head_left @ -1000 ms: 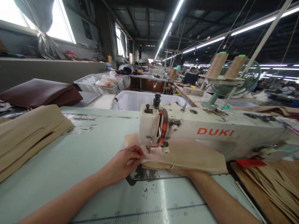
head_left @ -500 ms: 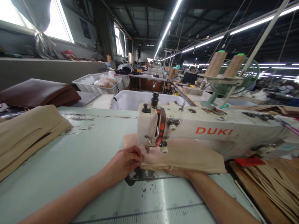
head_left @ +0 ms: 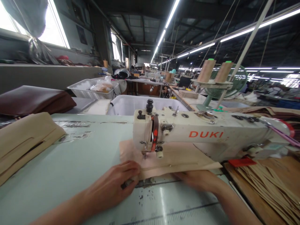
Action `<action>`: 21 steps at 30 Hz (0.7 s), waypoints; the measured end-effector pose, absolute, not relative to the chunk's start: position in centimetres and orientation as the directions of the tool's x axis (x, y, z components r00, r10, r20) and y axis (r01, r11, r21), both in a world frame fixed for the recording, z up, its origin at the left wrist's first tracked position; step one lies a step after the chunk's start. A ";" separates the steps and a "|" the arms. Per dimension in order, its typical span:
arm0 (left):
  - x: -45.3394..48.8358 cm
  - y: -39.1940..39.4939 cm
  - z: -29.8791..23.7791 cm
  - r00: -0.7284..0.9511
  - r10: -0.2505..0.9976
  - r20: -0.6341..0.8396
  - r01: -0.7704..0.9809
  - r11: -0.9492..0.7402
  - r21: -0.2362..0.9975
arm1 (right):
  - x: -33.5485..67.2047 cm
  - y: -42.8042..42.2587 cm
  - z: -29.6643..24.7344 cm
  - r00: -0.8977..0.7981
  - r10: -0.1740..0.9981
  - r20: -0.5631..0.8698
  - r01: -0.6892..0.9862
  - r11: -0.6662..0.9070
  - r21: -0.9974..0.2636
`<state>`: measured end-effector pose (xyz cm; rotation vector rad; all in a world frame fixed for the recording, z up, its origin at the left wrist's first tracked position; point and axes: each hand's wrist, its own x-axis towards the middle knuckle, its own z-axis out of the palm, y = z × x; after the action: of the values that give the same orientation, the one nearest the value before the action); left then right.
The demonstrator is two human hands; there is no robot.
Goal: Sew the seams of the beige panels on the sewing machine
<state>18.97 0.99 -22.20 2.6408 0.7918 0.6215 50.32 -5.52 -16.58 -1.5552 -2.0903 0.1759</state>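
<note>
From my head view, the soft, light beige fabric panel [head_left: 164, 162] lies under the presser foot [head_left: 144, 154] of the DUKI sewing machine [head_left: 199, 134] on the worktop [head_left: 70, 156]. My curled left grip [head_left: 110, 184] and flatter right grip [head_left: 197, 180] rest along its near edge, the best place to hold it; I cannot tell if either pinches it. Behind, a plastic bin [head_left: 79, 87] holds plastic bags [head_left: 102, 87].

A pale green sewing table [head_left: 70, 162] holds folded tan fabric [head_left: 25, 143], a DUKI sewing machine [head_left: 201, 134] and a beige fabric panel [head_left: 168, 161].
</note>
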 end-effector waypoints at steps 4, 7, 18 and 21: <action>17.9 0.0 -22.9 0.787 0.536 0.307 0.530 -0.841 0.110 | 48.8 -8.8 -16.6 -0.129 0.973 0.192 0.853 0.208 -0.478; 17.9 -0.3 -23.6 0.780 0.516 0.354 0.555 -0.832 -0.008 | 45.2 -8.9 -19.0 -0.223 0.939 0.261 0.892 0.304 -0.334; 19.1 0.2 -24.4 0.768 0.517 0.379 0.586 -0.805 -0.090 | 46.2 -3.5 -20.1 -0.300 0.954 0.009 0.931 0.295 -0.215; 19.1 0.4 -24.1 0.771 0.510 0.381 0.577 -0.813 -0.081 | 47.4 -4.5 -13.0 -0.343 0.932 0.116 0.901 0.361 -0.239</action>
<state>19.06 0.44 -24.08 3.1372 0.9730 0.5805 47.44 -4.48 -12.95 -1.6438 -2.3915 0.1941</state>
